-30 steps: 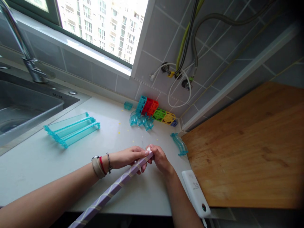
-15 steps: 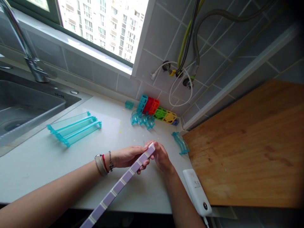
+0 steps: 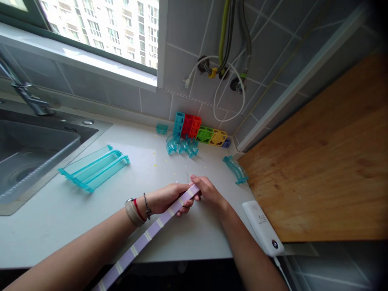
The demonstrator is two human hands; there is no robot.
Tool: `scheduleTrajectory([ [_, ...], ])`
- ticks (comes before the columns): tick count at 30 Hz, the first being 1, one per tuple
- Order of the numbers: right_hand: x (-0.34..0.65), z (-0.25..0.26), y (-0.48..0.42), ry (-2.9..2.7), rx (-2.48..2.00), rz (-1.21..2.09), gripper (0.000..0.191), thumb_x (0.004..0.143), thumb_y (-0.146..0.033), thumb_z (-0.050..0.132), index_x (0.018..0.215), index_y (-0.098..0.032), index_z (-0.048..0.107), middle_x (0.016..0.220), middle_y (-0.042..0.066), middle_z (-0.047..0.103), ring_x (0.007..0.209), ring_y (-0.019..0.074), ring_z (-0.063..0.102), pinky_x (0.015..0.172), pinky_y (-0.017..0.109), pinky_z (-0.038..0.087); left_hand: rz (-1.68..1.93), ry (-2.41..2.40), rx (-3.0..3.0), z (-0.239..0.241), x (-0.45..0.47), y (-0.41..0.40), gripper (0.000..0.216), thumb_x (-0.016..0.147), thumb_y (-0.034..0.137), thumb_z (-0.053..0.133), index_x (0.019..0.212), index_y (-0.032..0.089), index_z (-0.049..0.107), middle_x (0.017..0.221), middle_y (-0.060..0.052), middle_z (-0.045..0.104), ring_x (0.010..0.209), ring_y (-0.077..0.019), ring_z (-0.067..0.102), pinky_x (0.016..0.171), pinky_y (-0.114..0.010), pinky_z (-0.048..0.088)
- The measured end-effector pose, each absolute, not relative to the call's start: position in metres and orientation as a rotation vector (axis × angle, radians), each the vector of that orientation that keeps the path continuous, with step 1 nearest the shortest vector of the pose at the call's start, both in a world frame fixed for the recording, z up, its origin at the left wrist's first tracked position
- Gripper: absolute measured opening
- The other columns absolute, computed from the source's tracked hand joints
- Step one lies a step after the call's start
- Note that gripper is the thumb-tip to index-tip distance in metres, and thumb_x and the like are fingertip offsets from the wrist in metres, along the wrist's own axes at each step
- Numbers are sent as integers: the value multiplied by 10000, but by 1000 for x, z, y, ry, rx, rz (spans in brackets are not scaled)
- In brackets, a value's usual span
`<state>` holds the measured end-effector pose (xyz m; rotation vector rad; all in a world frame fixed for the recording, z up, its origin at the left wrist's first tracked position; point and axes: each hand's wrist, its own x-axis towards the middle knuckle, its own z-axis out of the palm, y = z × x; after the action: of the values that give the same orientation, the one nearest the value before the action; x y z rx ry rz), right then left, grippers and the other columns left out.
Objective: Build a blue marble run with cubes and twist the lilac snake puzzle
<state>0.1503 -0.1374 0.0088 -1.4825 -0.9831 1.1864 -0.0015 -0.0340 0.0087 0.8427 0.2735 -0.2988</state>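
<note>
A long, narrow lilac strip with white bands (image 3: 166, 218) runs slantwise from the bottom edge up to my fingers. My left hand (image 3: 166, 198) is closed around it from the left, with fingertips showing on its right side. At the strip's far end, my right hand (image 3: 209, 190) grips it between thumb and curled fingers. Both hands are over the white counter (image 3: 145, 252), near its front edge. The strip's near end runs out of view. Small yellow flecks (image 3: 155, 165) lie on the counter beyond my hands.
Clear teal panels (image 3: 95, 167) lie left, beside the sink (image 3: 45, 155). Teal curved pieces (image 3: 183, 146) sit before red (image 3: 191, 126), green (image 3: 205, 134) and yellow (image 3: 218, 138) blocks. Another curved piece (image 3: 235, 169), a white power bank (image 3: 263, 228) and a wooden board (image 3: 321, 161) are right.
The view has shifted slightly. The strip has turned a little, showing its broad face, and my right thumb now extends over its far end. Both hands still hold it.
</note>
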Motion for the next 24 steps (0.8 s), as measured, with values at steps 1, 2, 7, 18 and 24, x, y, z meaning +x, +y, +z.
scheduleTrajectory([
  [1,149,7,-137,-997,-1502,1223,624,907,-703,488,607,-171,619,442,-19,517,403,90,402,425,221,293,-327,281,862,10,-2,-34,386,926,539,518,913,166,616,591,43,422,471,-101,397,412,-196,346],
  [2,148,6,-136,-985,-1513,1262,673,912,-732,445,567,-175,598,429,-11,518,380,85,379,404,225,267,-336,297,896,11,-3,-35,399,926,548,505,900,165,613,572,43,428,452,-100,397,399,-196,339],
  [7,151,4,-133,-797,-1456,1354,648,857,-764,520,524,-210,489,374,-65,380,334,72,295,345,222,183,-133,455,1283,18,-3,-40,527,927,676,444,883,169,585,564,12,571,369,-114,467,361,-223,387],
  [18,146,-12,-119,-588,-1312,1364,559,906,-624,561,566,-183,515,442,-25,525,340,60,315,326,193,219,-144,487,1345,4,0,-22,528,907,677,532,867,154,590,562,20,593,350,-87,493,357,-185,348],
  [24,143,-12,-112,-557,-1253,1285,502,876,-611,609,625,-194,487,468,-71,468,376,65,364,372,189,287,-104,486,1212,-7,2,-15,468,897,622,602,852,156,596,502,39,552,349,-96,482,385,-208,407],
])
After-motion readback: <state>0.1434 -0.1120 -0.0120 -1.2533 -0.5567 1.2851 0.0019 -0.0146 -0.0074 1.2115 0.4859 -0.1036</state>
